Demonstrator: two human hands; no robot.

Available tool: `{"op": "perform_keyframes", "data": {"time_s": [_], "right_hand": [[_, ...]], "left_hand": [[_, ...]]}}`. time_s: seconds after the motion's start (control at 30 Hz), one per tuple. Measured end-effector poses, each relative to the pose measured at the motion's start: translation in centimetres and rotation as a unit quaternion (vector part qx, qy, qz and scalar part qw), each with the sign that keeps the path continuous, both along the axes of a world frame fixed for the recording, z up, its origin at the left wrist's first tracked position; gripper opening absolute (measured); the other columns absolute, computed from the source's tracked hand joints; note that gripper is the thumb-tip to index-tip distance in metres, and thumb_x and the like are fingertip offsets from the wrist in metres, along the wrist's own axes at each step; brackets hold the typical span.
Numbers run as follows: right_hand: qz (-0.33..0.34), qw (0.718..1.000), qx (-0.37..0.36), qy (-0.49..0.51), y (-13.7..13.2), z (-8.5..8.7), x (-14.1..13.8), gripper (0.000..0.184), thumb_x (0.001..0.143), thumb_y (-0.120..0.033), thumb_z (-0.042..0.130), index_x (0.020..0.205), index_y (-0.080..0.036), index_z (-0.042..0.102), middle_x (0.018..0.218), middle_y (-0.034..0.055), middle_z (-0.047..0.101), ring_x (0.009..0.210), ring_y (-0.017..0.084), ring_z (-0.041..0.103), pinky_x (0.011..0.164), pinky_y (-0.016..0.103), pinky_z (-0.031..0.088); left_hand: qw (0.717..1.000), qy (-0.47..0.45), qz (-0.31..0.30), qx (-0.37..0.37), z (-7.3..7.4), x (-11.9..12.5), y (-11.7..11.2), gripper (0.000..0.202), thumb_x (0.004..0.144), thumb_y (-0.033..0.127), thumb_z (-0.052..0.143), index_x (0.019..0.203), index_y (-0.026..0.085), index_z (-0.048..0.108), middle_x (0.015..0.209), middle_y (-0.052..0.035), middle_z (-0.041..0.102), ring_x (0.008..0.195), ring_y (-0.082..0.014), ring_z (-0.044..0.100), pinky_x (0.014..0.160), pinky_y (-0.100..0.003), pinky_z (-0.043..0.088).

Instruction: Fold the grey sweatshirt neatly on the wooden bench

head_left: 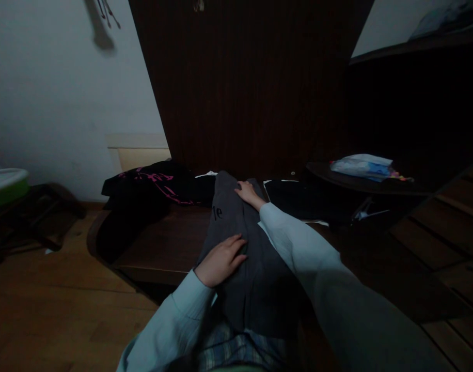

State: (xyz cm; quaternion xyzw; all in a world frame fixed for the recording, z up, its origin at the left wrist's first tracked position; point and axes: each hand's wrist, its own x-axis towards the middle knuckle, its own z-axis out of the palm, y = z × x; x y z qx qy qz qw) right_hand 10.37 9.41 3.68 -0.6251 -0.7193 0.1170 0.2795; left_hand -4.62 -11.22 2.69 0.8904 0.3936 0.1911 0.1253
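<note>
A dark grey garment (pixel 236 243) with small black lettering lies lengthwise on a low dark wooden table (pixel 162 248). My left hand (pixel 221 261) rests flat on its near middle, fingers stretched out. My right hand (pixel 247 194) reaches further along and lies flat on the garment's far end, fingers extended. Both arms wear pale blue sleeves. Neither hand holds anything.
A black garment with pink print (pixel 151 181) lies at the table's far left. Another dark item (pixel 294 199) lies to the right. A plastic packet (pixel 362 166) sits on a dark shelf. A green and white bowl (pixel 6 186) stands on a stool at left. Wooden floor surrounds.
</note>
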Motion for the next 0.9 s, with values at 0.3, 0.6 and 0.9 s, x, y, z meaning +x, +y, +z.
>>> {"op": "perform_keyframes", "data": {"time_s": [0.3,0.6,0.9], "right_hand": [[0.051,0.995,0.052,-0.070,-5.5,-3.0,-0.9,0.048,0.085,-0.035,0.044,0.126,-0.009,0.043,0.133,0.0154,0.039,0.125,0.025,0.032,0.101,0.036,0.029],[0.061,0.992,0.020,-0.107,-4.5,-3.7,-0.2,0.050,0.089,-0.036,0.032,0.132,-0.009,0.035,0.138,0.0140,0.035,0.128,0.021,0.029,0.104,0.035,0.023],[0.039,0.981,-0.032,-0.185,-5.5,-2.7,-1.0,0.056,0.091,-0.040,0.026,0.137,-0.009,0.025,0.144,0.0147,0.023,0.132,0.025,0.020,0.105,0.039,0.017]], "left_hand": [[0.950,0.054,0.301,-0.057,1.1,-4.3,4.8,0.026,0.082,0.041,0.045,0.085,0.018,0.057,0.090,-0.0076,0.064,0.083,-0.0202,0.060,0.069,-0.027,0.043],[0.938,-0.071,0.327,-0.089,-1.4,-5.7,6.9,0.022,0.084,0.029,0.039,0.078,0.015,0.056,0.080,-0.0058,0.064,0.076,-0.0169,0.060,0.064,-0.023,0.043],[0.995,0.043,0.048,0.080,-0.9,-0.8,0.4,0.040,0.086,0.034,0.041,0.122,0.016,0.042,0.133,-0.0109,0.043,0.125,-0.0222,0.035,0.100,-0.038,0.033]]}}
